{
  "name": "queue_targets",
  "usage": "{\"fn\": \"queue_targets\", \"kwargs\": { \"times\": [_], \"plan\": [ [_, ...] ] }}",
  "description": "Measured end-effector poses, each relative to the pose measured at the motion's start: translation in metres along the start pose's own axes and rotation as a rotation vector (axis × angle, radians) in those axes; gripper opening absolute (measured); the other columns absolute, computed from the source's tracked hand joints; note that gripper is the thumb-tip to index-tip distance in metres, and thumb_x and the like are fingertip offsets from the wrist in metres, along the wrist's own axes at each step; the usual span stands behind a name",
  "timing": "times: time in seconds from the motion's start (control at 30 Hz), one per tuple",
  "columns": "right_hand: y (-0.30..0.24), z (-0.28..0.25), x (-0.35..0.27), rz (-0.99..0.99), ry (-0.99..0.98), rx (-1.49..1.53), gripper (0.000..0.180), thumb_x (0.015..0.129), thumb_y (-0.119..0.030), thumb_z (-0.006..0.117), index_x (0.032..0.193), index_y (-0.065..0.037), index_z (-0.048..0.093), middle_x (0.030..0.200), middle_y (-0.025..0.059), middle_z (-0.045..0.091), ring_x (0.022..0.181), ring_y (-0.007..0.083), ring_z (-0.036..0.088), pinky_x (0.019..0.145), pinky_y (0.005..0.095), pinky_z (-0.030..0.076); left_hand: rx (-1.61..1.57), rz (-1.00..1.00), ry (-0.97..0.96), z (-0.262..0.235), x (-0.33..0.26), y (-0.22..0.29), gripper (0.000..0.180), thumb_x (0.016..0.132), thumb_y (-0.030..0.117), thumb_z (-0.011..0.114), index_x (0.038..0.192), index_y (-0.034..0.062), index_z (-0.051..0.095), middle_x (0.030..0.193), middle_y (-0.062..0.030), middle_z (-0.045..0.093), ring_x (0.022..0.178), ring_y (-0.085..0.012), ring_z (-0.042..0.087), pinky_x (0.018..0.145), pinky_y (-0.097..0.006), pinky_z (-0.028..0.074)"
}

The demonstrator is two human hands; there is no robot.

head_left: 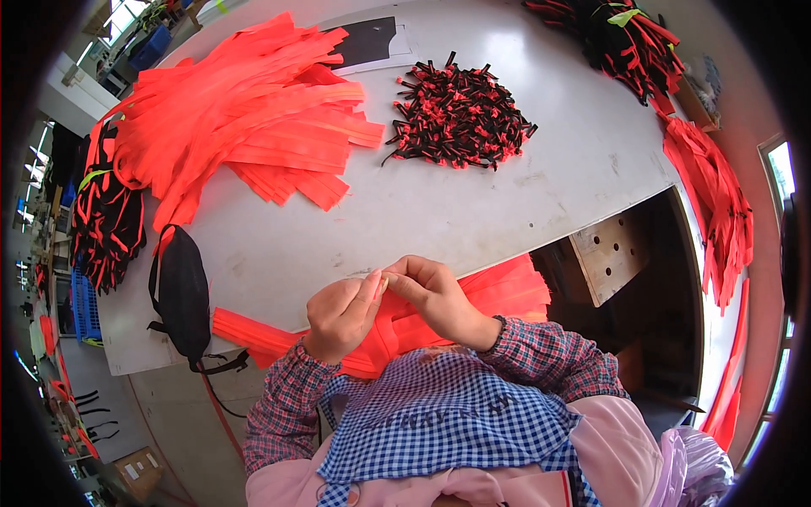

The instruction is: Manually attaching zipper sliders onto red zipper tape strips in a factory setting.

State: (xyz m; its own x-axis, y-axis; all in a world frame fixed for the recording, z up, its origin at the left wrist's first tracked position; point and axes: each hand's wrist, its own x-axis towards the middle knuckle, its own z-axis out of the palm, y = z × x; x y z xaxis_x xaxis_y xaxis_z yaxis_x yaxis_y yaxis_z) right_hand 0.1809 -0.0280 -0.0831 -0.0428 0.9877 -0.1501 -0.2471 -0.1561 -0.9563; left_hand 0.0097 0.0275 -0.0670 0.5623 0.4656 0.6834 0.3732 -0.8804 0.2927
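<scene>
A blue-and-white checked apron (439,431) covered the person's front, nearest the camera. Just beyond it, orange-red strips (511,287) lay along the near table edge, beneath the hands in view; whether the hands touched them could not be told. The left hand (334,314) and right hand (441,302) met there, thumbs and fingers pinched together with almost no gap; anything between the tips was too small to make out. A black pouch (182,291) lay to the left on the white table (422,211). Farther back spread a large heap of orange-red strips (228,101), with a pile of short black-and-red pieces (460,117) to its right, and beyond, a dark sheet (367,44).
</scene>
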Motion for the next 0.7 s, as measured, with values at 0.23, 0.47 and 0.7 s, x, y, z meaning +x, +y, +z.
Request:
{"fn": "queue_targets", "kwargs": {
  "times": [0.23,0.47,0.7],
  "plan": [
    [0.001,0.006,0.011,0.022,-0.042,0.100,0.024,0.103,-0.024,0.054,0.108,-0.002,0.062,0.078,-0.0031,0.056,0.063,0.0019,0.048,0.052,0.0201,0.046,0.037,-0.055,0.056,0.001,0.001,-0.003,0.020,0.082,0.000,0.075,0.103,-0.0009,0.072,0.080,-0.0064,0.066,0.066,-0.0189,0.065,0.055,-0.030,0.052],
    [0.005,0.007,0.027,0.099,-0.011,0.046,0.026,0.104,-0.024,0.053,0.109,0.000,0.062,0.078,-0.0016,0.058,0.065,0.0049,0.051,0.055,0.0233,0.049,0.026,-0.175,0.110,0.010,0.008,0.000,0.011,0.088,0.002,0.070,0.100,0.0004,0.071,0.085,-0.0098,0.068,0.072,-0.0204,0.067,0.060,-0.031,0.053],
    [0.021,-0.094,0.120,-0.638,0.474,-1.168,0.033,0.090,-0.024,0.067,0.119,-0.007,0.064,0.126,0.0158,0.060,0.119,0.0357,0.053,0.096,0.0477,0.044,-0.524,-0.713,-0.040,0.000,0.002,0.001,0.012,0.090,0.002,0.070,0.102,0.0005,0.070,0.089,-0.0001,0.062,0.071,-0.0060,0.050,0.061,-0.021,0.041]
  ]
}}
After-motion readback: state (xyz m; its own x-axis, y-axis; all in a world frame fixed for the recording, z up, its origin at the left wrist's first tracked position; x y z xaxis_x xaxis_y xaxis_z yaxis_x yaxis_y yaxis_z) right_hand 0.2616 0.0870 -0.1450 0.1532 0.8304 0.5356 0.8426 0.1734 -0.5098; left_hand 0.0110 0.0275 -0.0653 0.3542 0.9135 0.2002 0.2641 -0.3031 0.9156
